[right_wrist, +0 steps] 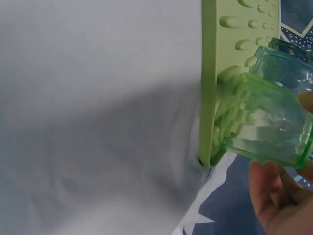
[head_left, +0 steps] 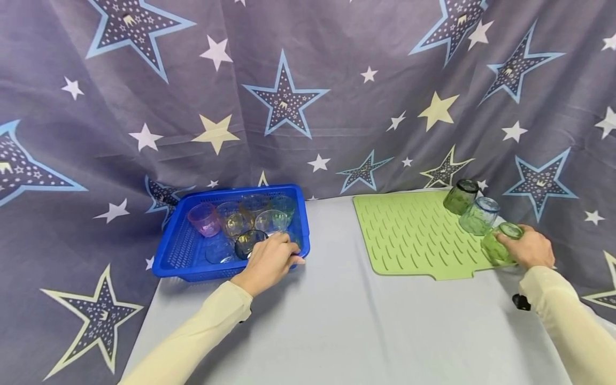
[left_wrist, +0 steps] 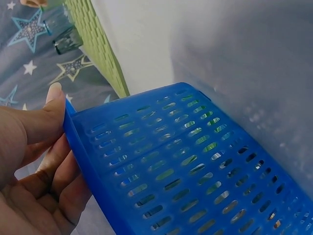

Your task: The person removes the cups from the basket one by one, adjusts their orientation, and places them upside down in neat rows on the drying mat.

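Observation:
My left hand [head_left: 271,259] grips the front right rim of a blue plastic basket [head_left: 166,271]; the left wrist view shows the thumb over the rim and the fingers curled below it. Inside the basket are several clear and tinted glasses, among them a pink glass [head_left: 204,219] and a dark-rimmed glass [head_left: 244,245]. At the right, my right hand [head_left: 534,250] holds a green glass [right_wrist: 266,122] at the near right corner of a light green ridged mat [head_left: 409,235]. Part of that hand is cut off in the right wrist view.
Behind the green glass, a bluish glass [head_left: 479,216] and a dark green glass [head_left: 459,199] stand in a row along the mat's right edge. A white cloth [head_left: 337,310] covers the table. A grey star-patterned curtain [head_left: 289,160] hangs close behind the basket and mat.

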